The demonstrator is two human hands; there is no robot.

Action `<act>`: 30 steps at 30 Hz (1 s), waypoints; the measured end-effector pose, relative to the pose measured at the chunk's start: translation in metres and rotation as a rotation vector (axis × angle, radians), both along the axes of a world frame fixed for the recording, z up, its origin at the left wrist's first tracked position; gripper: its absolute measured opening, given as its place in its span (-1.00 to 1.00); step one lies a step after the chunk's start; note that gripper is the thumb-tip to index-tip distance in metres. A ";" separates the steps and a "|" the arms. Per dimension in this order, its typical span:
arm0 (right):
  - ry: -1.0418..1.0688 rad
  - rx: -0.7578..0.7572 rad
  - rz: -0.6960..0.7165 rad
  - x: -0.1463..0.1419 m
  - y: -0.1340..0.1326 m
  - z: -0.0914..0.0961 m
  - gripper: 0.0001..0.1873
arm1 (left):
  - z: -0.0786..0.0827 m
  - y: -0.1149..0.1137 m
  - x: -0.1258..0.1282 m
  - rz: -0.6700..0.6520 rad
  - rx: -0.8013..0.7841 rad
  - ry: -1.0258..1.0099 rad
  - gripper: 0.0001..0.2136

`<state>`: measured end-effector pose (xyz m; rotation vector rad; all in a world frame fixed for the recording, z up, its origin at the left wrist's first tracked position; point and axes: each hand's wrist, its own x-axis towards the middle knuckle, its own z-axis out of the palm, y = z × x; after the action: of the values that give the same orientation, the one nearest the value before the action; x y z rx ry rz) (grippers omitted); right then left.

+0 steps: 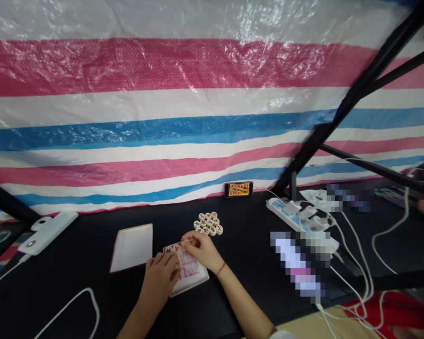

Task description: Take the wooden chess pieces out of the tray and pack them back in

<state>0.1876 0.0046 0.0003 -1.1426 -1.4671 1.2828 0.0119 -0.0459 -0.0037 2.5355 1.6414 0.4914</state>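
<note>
A shallow white box (194,285) with a pink and purple grid drawn on its inside sits on the black table. Along its far edge lie a couple of round xiangqi pieces (176,248) with red characters. My right hand (205,252) is at the box's far right corner, thumb and fingertips pinched on a xiangqi piece (190,241). Over the box's left side, my left hand (160,273) has its fingers curled closed; something pale shows at its fingertips, mostly hidden. Beyond the box, several xiangqi pieces (208,222) stand grouped in rows, some with red characters, others black.
Left of the box lies its white-lined lid (133,247). A phone (239,189) with a lit screen leans at the back against the striped sheet (162,141). White power strips (286,212) (49,231) and cables (356,240) lie on both sides. Black metal bars (311,136) slant at right.
</note>
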 end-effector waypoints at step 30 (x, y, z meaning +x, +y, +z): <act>-0.184 0.205 0.132 -0.002 -0.021 0.009 -0.68 | -0.029 0.019 -0.015 0.033 0.145 -0.113 -0.67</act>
<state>0.1858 -0.0162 0.0088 -1.0638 -1.7917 1.1075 -0.0033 -0.0267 -0.0325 2.5300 1.6670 0.7686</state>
